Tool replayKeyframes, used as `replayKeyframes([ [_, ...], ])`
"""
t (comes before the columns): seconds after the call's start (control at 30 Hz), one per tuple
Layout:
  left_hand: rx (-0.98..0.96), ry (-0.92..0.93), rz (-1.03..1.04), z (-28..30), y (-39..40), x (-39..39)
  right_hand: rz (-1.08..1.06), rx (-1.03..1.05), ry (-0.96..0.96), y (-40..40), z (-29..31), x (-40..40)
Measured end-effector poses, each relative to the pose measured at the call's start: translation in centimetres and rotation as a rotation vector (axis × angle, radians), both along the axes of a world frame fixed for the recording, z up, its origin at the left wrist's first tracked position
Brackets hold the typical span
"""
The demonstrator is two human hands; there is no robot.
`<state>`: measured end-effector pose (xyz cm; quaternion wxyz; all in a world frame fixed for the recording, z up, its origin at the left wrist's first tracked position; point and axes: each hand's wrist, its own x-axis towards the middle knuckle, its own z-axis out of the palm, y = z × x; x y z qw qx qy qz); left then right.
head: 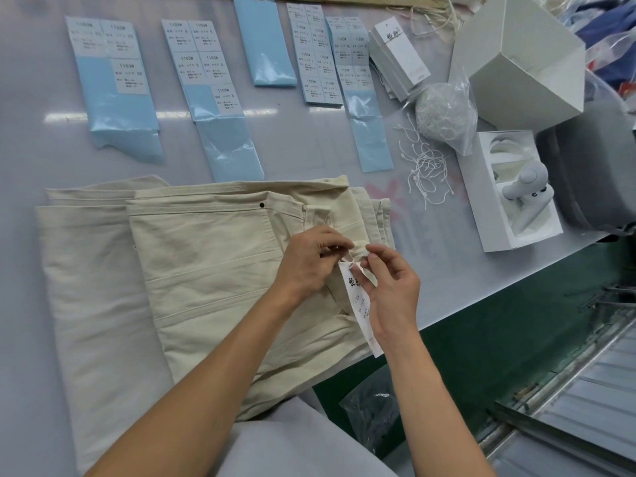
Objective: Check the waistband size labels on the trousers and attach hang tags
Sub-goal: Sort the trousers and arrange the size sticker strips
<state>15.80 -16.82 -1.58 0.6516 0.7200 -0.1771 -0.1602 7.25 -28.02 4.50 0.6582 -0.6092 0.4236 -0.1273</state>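
Cream trousers lie folded in a stack on the pale table, waistband toward the right. My left hand pinches a belt loop and a thin white string at the waistband. My right hand pinches the other end of that string just right of the loop. A white hang tag with black print hangs from the string, partly behind my right fingers. The waistband size label is hidden.
Blue sheets of size stickers lie in rows at the back. A stack of hang tags, a bag of strings and loose strings sit at right, beside white boxes. The table edge runs diagonally at right.
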Motion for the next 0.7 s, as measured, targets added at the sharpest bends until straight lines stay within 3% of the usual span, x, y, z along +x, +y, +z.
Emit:
replayKeyframes([
  [0.13,-0.031,0.103,0.000,0.0,0.2,-0.5,0.004,0.007,-0.014,0.3,-0.1,0.0],
  [0.33,-0.037,0.080,-0.023,0.7,-0.3,-0.8,-0.001,0.037,-0.069,0.3,-0.3,0.0],
  [0.7,-0.084,0.228,-0.033,0.4,0.1,-0.9,0.075,-0.001,-0.071,0.4,-1.2,-0.5],
])
